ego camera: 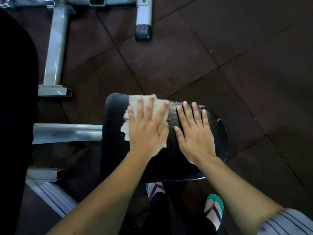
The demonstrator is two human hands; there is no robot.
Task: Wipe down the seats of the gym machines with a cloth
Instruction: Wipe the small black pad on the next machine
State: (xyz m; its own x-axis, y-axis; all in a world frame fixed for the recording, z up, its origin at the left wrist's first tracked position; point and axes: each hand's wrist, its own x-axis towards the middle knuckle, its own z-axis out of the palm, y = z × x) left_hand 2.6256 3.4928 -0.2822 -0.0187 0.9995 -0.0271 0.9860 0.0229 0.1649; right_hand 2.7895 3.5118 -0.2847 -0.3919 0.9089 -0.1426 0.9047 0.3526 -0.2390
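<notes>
A black padded seat (116,126) of a gym machine fills the middle of the view, its right edge worn and cracked. A pale cloth (160,106) lies flat on the seat's far left part. My left hand (147,131) presses down on the cloth with fingers spread. My right hand (194,133) rests flat on the bare seat just to the right of the cloth, fingers apart, holding nothing.
Grey metal frame bars (54,53) run at the left, and a frame leg with a black end cap (144,33) stands at the top. A black pad (15,82) fills the left edge. Dark rubber floor tiles (237,56) lie around. My sandalled feet (214,207) stand below the seat.
</notes>
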